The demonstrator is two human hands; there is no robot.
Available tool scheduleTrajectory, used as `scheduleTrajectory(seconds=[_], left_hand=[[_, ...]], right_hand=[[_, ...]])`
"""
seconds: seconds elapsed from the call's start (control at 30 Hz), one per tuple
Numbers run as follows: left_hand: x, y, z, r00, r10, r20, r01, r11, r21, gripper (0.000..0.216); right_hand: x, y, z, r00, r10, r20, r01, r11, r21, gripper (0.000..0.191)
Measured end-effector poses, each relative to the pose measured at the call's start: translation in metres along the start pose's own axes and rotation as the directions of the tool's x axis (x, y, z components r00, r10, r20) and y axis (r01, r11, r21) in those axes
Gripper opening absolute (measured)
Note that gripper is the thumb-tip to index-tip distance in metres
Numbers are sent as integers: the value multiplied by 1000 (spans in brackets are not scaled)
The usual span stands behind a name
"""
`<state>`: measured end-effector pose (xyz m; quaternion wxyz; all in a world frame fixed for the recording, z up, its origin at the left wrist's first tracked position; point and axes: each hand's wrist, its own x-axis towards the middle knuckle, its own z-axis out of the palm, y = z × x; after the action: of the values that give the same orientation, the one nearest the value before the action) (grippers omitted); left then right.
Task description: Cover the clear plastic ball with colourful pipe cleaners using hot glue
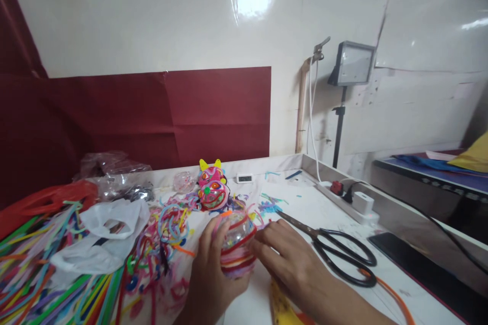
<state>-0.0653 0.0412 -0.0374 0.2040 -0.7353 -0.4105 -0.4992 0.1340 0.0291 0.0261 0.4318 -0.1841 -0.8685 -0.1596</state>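
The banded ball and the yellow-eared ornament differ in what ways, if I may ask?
The banded ball is in the left hand; the yellow-eared ornament sits farther back, untouched. The banded ball shows coiled bands and a clear patch; the yellow-eared ornament has a densely patterned front. Both show pink and red.

I'm watching the left hand [209, 269] cupping a clear ball [238, 241] banded with red, orange and pink above the white desk [312, 203], while the right hand [299, 264] is touching the ball's right edge with bent fingers [269, 254]. Black-handled scissors [314, 233] are lying just beside that hand, and a dark phone [423, 269] is resting farther right. Over on the left, a white plastic bag [89, 259] is sitting on loose coloured strips [95, 299]; two painted, face-like ornaments [215, 197] are standing behind the ball.
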Motion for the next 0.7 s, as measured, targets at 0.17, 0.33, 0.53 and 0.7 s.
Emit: scheduleTrajectory(seconds=[0.17,0.33,0.53,0.7], left_hand=[[0,-1,1,1000,-15,-15,15,1000,-6,81],[1,-7,4,1000,-10,-10,10,1000,-28,86],[4,-10,0,986,-169,7,169,980,-106,93],[5,-5,-1,937,-346,57,350,914,-204,91]], right_hand=[[0,1,0,999,37,16,-36,999,-15,22],[3,-4,-16,998,50,-25,-50,999,-2,17],[-12,-16,-48,993,101,-54,-102,994,-26,14],[-59,-16,-48,894,218,391,-211,976,-60,11]])
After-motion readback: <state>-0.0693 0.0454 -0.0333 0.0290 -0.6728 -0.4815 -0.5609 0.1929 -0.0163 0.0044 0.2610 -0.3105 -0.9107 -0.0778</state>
